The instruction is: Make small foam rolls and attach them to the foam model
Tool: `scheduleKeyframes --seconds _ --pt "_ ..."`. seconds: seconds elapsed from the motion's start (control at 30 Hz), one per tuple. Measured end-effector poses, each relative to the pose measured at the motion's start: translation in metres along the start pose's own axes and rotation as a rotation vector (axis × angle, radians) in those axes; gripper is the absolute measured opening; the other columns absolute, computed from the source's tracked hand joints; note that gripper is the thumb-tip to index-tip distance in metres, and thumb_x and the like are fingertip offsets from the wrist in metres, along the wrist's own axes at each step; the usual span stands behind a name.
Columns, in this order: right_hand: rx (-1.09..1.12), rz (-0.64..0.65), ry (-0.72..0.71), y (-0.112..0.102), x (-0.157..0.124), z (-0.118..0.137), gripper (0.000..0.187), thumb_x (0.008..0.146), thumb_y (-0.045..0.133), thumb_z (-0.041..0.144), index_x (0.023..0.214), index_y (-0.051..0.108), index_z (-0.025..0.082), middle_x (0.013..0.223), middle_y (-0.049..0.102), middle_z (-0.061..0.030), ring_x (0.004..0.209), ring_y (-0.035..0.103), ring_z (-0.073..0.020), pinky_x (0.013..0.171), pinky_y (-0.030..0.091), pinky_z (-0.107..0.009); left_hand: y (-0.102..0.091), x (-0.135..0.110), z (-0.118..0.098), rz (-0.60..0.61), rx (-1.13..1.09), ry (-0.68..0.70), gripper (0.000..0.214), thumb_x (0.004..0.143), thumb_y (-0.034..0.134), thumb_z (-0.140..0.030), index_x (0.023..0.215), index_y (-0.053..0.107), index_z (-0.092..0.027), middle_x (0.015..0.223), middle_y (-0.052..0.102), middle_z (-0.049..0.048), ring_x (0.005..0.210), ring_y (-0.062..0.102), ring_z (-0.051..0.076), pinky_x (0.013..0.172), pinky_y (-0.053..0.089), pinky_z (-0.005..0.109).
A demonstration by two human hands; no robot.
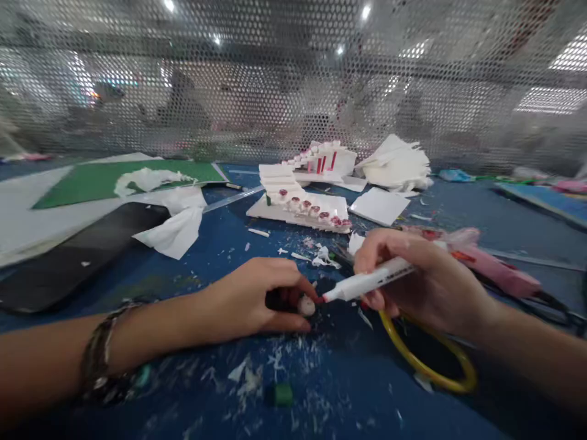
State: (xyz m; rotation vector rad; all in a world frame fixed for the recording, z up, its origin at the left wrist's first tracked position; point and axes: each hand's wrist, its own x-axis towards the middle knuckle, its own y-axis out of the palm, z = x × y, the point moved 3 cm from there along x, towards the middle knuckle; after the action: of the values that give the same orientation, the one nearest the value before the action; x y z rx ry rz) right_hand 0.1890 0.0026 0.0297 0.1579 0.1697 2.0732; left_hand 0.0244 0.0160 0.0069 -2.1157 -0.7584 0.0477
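Note:
Between the thumb and fingers of my left hand (266,296) is a small white ball (306,305), pinched low over the blue table. My right hand (426,281) grips a white marker (367,282) whose red tip points left, right beside the ball and my left fingertips. Whether the tip touches the ball I cannot tell. Under my right hand lies a yellow ring-shaped handle (431,366). Beyond both hands stands a white foam staircase model (279,180), with a row of small red-topped white pieces (306,206) along its base.
A black phone-like slab (87,253), crumpled tissue (177,229) and a green sheet (105,180) lie left. Behind are a stack of white paper (397,162) and a perforated metal screen (293,79). A pink pouch (499,269) sits right; a green cap (283,395) lies in front among scraps.

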Motion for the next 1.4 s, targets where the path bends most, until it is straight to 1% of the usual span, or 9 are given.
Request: scheduleKeyframes --seconds 0.17,0.33,0.5,0.73,0.93,1.03,1.2,1.33,1.4 --pt "-0.026 -0.09 -0.032 -0.007 -0.001 -0.007 0.027 0.073 0.048 0.034 0.058 0.06 0.015 0.042 0.054 -0.0007 0.037 0.048 -0.0066 0.034 0.037 -0.015 0.0 0.001 0.004 -0.006 -0.01 -0.021 0.01 0.073 0.062 -0.02 0.082 0.062 -0.015 0.066 0.055 -0.0024 0.059 0.051 0.006 0.056 0.038 0.012" --pt "-0.189 -0.227 -0.099 -0.012 -0.006 -0.01 0.027 0.076 0.048 0.03 0.056 0.061 0.016 0.043 0.052 0.0001 0.037 0.047 -0.0051 0.035 0.036 -0.013 0.001 0.0 0.005 -0.025 -0.017 -0.045 0.012 0.071 0.064 -0.019 0.082 0.061 -0.015 0.069 0.058 -0.002 0.061 0.052 0.006 0.057 0.04 0.012" --pt "-0.286 -0.166 -0.073 -0.01 -0.008 -0.013 0.027 0.079 0.047 0.031 0.061 0.062 0.018 0.048 0.055 0.0001 0.04 0.048 -0.0051 0.037 0.038 -0.012 0.001 -0.001 0.005 -0.046 -0.029 -0.035 0.011 0.07 0.063 -0.014 0.081 0.061 -0.016 0.068 0.059 -0.0037 0.059 0.051 0.005 0.056 0.039 0.011" --pt "-0.383 -0.121 -0.053 -0.003 -0.003 -0.013 0.026 0.08 0.045 0.028 0.062 0.06 0.017 0.048 0.055 0.0002 0.04 0.048 -0.0055 0.038 0.04 -0.013 0.002 -0.001 0.006 -0.024 -0.029 -0.057 0.011 0.069 0.064 -0.013 0.079 0.06 -0.016 0.068 0.06 -0.0047 0.058 0.052 0.004 0.056 0.04 0.01" --pt "-0.499 -0.169 -0.057 -0.004 -0.005 -0.012 0.026 0.08 0.043 0.024 0.06 0.059 0.016 0.047 0.054 0.0007 0.039 0.046 -0.0047 0.036 0.037 -0.012 0.002 -0.001 0.007 -0.017 -0.032 -0.07 0.006 0.071 0.063 -0.016 0.077 0.06 -0.017 0.068 0.059 -0.0046 0.059 0.053 0.005 0.055 0.039 0.01" --pt "-0.486 -0.187 -0.066 -0.006 -0.004 -0.012 0.029 0.081 0.042 0.027 0.059 0.058 0.017 0.048 0.053 0.0011 0.04 0.046 -0.005 0.036 0.036 -0.013 0.002 0.0 0.007 -0.009 -0.036 -0.071 0.007 0.071 0.063 -0.017 0.077 0.06 -0.017 0.068 0.059 -0.0048 0.059 0.052 0.005 0.056 0.039 0.01" --pt "-0.523 -0.146 -0.064 -0.003 -0.003 -0.012 0.026 0.08 0.042 0.024 0.061 0.059 0.017 0.048 0.055 0.0005 0.04 0.048 -0.0058 0.037 0.038 -0.014 0.002 0.001 0.007 -0.017 -0.028 -0.08 0.007 0.07 0.064 -0.015 0.076 0.06 -0.016 0.067 0.058 -0.0052 0.059 0.052 0.004 0.055 0.038 0.009" --pt "-0.567 -0.215 -0.072 -0.005 -0.004 -0.011 0.029 0.08 0.041 0.024 0.058 0.057 0.017 0.046 0.052 0.0011 0.038 0.046 -0.0052 0.035 0.035 -0.014 0.002 0.0 0.007 -0.011 -0.034 -0.089 0.006 0.07 0.062 -0.016 0.076 0.06 -0.016 0.066 0.057 -0.0052 0.058 0.051 0.004 0.054 0.038 0.009" --pt "-0.545 -0.211 -0.075 -0.005 -0.005 -0.012 0.029 0.08 0.04 0.026 0.058 0.057 0.017 0.047 0.053 0.001 0.038 0.046 -0.0055 0.035 0.036 -0.014 0.002 -0.001 0.007 -0.004 -0.035 -0.098 0.007 0.07 0.062 -0.016 0.077 0.06 -0.016 0.066 0.057 -0.0053 0.058 0.051 0.004 0.055 0.038 0.01"
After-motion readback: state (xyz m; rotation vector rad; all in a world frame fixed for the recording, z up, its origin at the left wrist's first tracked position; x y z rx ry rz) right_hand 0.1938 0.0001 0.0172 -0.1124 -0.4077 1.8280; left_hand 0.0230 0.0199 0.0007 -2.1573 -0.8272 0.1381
